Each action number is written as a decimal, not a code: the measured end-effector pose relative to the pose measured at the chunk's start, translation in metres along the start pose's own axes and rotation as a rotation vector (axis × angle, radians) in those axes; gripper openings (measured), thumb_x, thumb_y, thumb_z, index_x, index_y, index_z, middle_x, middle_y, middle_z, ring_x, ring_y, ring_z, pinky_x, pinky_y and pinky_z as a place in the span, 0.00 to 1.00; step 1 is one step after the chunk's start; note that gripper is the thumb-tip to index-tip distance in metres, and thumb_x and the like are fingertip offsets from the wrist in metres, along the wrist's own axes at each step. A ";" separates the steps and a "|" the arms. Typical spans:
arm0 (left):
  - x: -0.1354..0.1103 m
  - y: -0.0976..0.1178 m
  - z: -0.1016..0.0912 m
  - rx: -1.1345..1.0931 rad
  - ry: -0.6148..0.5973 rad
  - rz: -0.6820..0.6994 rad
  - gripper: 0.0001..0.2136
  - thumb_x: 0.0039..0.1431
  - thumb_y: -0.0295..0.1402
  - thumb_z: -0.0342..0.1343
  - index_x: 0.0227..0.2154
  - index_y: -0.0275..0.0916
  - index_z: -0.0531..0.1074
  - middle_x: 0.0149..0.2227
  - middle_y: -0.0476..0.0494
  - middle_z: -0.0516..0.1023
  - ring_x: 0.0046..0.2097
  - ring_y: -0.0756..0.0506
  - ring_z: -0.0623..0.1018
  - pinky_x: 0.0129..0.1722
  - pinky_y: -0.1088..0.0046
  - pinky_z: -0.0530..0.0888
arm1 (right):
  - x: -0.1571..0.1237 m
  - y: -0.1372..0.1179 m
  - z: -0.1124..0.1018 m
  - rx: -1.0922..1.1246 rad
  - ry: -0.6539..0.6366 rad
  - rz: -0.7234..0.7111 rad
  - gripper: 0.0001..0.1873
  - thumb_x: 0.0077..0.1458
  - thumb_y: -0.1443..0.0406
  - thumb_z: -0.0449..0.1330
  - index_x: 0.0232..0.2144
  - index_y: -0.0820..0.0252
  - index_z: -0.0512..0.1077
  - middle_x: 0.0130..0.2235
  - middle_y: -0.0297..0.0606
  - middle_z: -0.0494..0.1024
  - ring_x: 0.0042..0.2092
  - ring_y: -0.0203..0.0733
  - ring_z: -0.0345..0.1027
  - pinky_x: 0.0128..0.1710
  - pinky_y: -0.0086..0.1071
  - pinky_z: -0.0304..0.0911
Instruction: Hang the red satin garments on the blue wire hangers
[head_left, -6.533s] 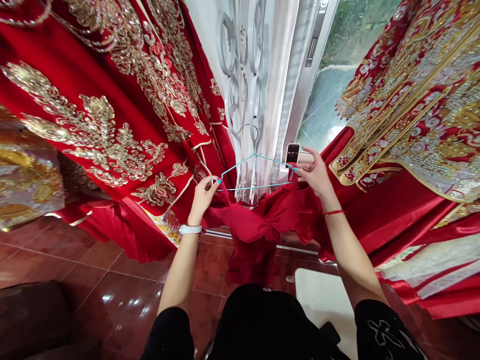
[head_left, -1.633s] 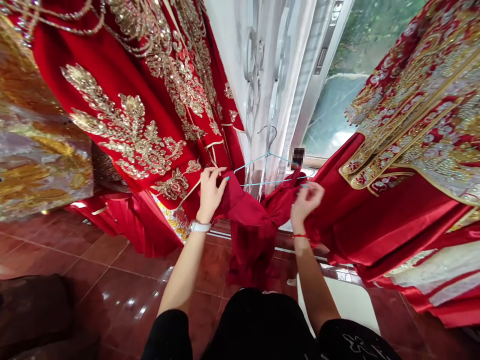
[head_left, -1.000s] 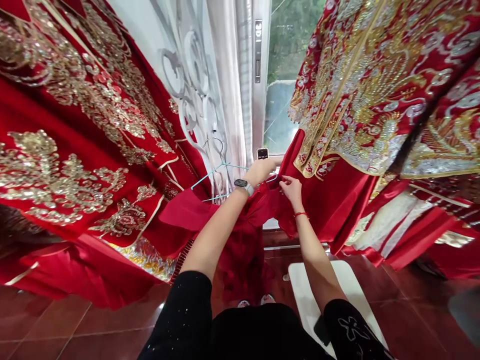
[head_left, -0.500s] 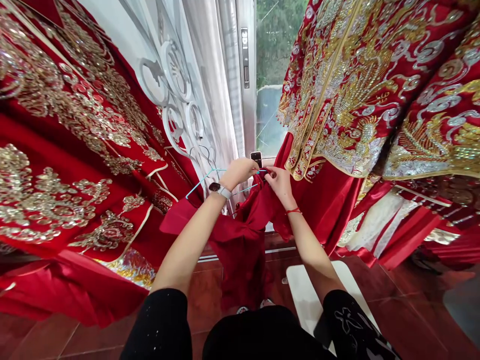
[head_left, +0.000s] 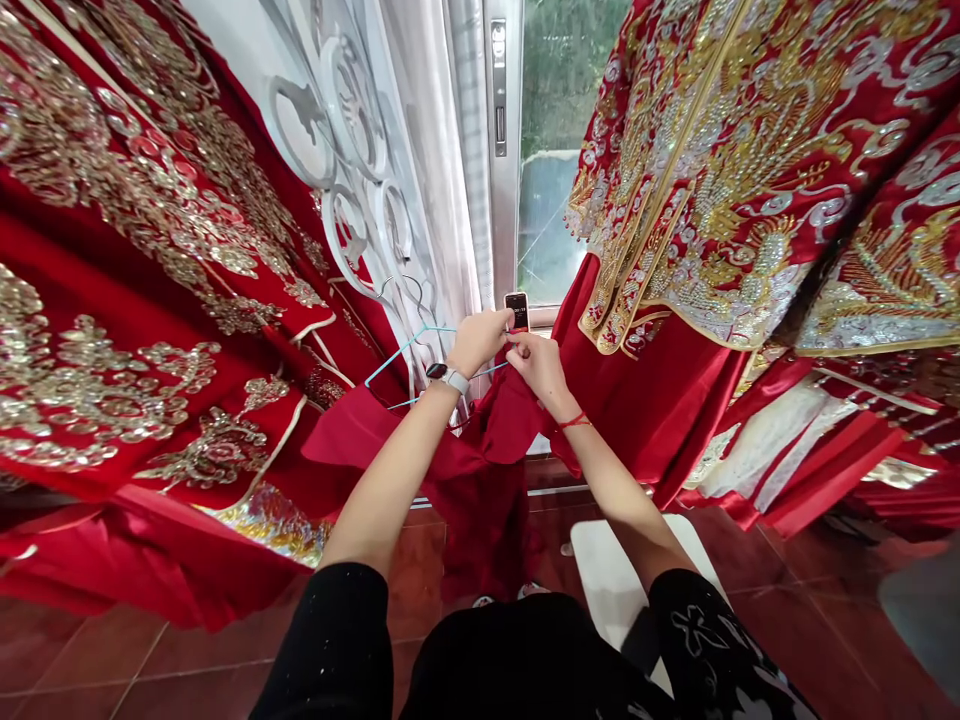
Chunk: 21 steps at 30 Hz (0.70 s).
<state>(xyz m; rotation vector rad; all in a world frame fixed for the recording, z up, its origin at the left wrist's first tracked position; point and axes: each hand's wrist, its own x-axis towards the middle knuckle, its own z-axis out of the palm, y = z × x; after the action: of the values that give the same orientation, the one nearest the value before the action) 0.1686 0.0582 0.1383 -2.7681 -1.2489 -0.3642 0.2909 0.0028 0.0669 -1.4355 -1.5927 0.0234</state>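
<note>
A plain dark red dress [head_left: 491, 500] hangs in front of me, its upper part spread on a thin light blue clothes hanger [head_left: 396, 357]. My left hand [head_left: 480, 342], with a watch on the wrist, is closed at the hanger's right end. Right beside it, my right hand [head_left: 538, 365] is pinched at the dress's upper right edge, fingertips touching the left hand. The fingers hide the hanger's tip and the bit of cloth there. The hanger's hook [head_left: 405, 290] rests near white scrollwork [head_left: 347, 215].
Red gowns with gold beading [head_left: 180, 200] hang on the left, and embroidered red jackets [head_left: 697, 200] on the right. A phone [head_left: 517, 312] stands behind my hands by the glass door [head_left: 551, 220]. A white stool [head_left: 604, 570] is at my right on the tiled floor.
Both hands have moved slightly left and closer together. The right fingers now meet the left ones, and the blue hanger end seen between them is covered. More of the phone shows.
</note>
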 end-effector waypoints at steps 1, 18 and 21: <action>-0.001 0.000 0.000 0.003 -0.012 0.009 0.15 0.66 0.30 0.50 0.52 0.43 0.74 0.44 0.38 0.81 0.48 0.39 0.79 0.45 0.67 0.71 | -0.005 0.001 0.002 0.033 0.000 0.016 0.15 0.50 0.72 0.55 0.38 0.60 0.78 0.22 0.28 0.66 0.26 0.37 0.62 0.33 0.30 0.59; -0.013 0.003 0.002 0.182 -0.063 0.067 0.14 0.68 0.31 0.46 0.47 0.34 0.75 0.47 0.31 0.80 0.47 0.35 0.81 0.40 0.65 0.71 | -0.064 -0.014 0.069 -0.126 0.257 0.369 0.34 0.56 0.73 0.48 0.65 0.56 0.61 0.46 0.46 0.68 0.47 0.52 0.71 0.43 0.41 0.69; -0.013 0.002 0.003 0.185 -0.055 0.034 0.14 0.68 0.29 0.45 0.49 0.34 0.72 0.44 0.30 0.81 0.48 0.35 0.81 0.41 0.64 0.71 | -0.062 -0.013 0.066 -0.086 0.288 0.310 0.31 0.59 0.71 0.48 0.64 0.58 0.63 0.46 0.46 0.68 0.45 0.49 0.71 0.44 0.40 0.69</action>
<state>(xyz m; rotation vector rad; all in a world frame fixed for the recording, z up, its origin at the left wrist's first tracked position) 0.1629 0.0482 0.1318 -2.6550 -1.1806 -0.1624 0.2298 -0.0133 0.0006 -1.6602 -1.1415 -0.0687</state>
